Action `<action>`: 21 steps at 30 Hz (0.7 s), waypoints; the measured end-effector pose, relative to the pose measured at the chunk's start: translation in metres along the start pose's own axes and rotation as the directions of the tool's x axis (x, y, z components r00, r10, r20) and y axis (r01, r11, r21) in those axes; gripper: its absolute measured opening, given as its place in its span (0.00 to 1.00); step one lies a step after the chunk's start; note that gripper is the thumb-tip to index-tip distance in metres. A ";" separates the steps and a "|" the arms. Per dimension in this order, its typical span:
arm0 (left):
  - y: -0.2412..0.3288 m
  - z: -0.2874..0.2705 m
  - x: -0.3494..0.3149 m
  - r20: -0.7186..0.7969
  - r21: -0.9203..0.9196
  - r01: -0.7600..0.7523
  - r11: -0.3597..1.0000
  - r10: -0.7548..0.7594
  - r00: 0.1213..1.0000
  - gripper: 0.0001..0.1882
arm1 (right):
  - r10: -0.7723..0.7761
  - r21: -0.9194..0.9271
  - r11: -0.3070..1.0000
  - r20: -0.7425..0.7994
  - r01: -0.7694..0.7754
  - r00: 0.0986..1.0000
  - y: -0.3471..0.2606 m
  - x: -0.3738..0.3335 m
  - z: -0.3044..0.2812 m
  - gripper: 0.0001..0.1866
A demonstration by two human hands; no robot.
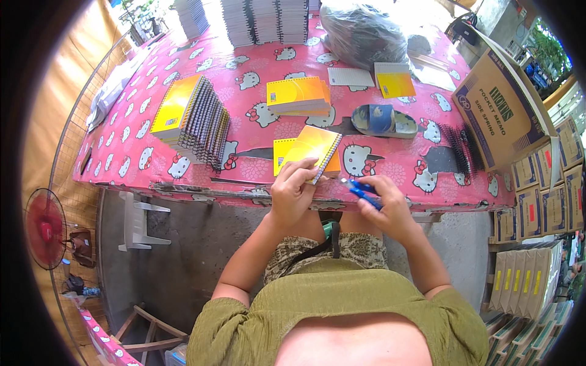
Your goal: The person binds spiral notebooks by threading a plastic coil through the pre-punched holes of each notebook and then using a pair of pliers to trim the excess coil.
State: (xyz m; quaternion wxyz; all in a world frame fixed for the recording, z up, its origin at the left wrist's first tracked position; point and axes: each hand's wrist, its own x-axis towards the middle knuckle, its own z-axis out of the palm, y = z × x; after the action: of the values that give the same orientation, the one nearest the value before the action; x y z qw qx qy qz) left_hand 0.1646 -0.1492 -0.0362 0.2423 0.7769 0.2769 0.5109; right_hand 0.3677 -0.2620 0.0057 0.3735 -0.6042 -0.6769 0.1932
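My left hand holds a small yellow-orange spiral notebook tilted at the near edge of the table, its fingers at the notebook's lower end beside the wire. Other yellow covers lie beneath it. A little to the right, my right hand is closed round blue-handled pliers, their tip pointing toward the lower end of the notebook but apart from it. A low pile of yellow notebooks lies just beyond. On the left stands a taller spiral-bound stack.
On the pink patterned table are a blue slipper, black spiral coils, a loose yellow notebook and a dark plastic bag. Tall notebook stacks stand at the back. A cardboard box borders the right.
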 end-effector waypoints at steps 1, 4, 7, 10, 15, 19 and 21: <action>0.005 0.002 0.004 -0.035 -0.041 -0.004 0.999 0.002 0.999 0.07 | -0.038 -0.003 0.999 -0.010 0.038 0.999 -0.005 -0.001 0.005 0.20; 0.012 0.003 0.005 -0.085 -0.034 0.078 0.996 -0.081 0.993 0.09 | -0.090 -0.001 0.996 -0.049 0.090 0.995 -0.013 -0.001 0.011 0.21; 0.022 0.001 0.012 -0.091 0.063 0.019 0.998 -0.013 0.996 0.10 | -0.102 -0.007 0.995 -0.080 0.102 0.992 -0.015 -0.001 0.012 0.21; 0.010 0.009 0.005 -0.103 -0.060 -0.005 0.998 -0.001 0.995 0.11 | -0.114 -0.017 0.993 -0.082 0.113 0.990 -0.017 0.000 0.012 0.22; 0.008 0.012 0.005 -0.108 -0.038 -0.014 0.999 0.010 0.994 0.12 | -0.108 -0.016 0.994 -0.095 0.107 0.990 -0.019 -0.002 0.008 0.23; 0.019 0.009 0.006 -0.068 -0.012 0.073 0.997 -0.074 0.995 0.13 | -0.081 -0.014 0.997 -0.100 0.080 0.992 -0.016 -0.003 0.006 0.22; 0.010 0.008 0.002 -0.061 0.033 0.020 0.999 -0.018 0.998 0.11 | -0.076 -0.007 0.997 -0.110 0.076 0.991 -0.013 -0.004 0.005 0.22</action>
State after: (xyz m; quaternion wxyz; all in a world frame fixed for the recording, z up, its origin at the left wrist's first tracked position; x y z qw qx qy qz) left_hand 0.1743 -0.1563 -0.0310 0.2258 0.7622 0.3002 0.5272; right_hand 0.3552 -0.2674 0.0102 0.4165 -0.5883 -0.6780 0.1443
